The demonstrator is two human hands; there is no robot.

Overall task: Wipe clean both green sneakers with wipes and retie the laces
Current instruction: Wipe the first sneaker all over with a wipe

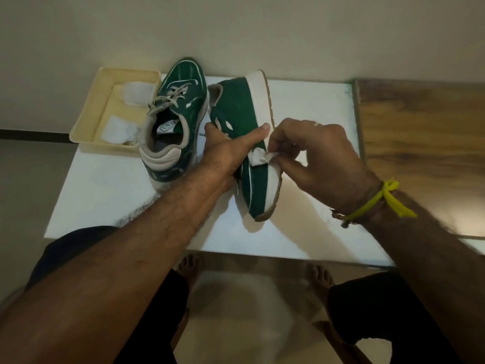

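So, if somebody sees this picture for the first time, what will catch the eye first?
Probably the green suede sneaker tilted on its side at the centre of the white table, gripped by the left hand while the right hand pinches a crumpled white wipe against it. Next, the second glossy green sneaker standing upright beside a cream plastic tray.

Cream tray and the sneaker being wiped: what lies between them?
In the head view, the other green sneaker stands upright between the cream tray and the tipped sneaker, which the left hand holds.
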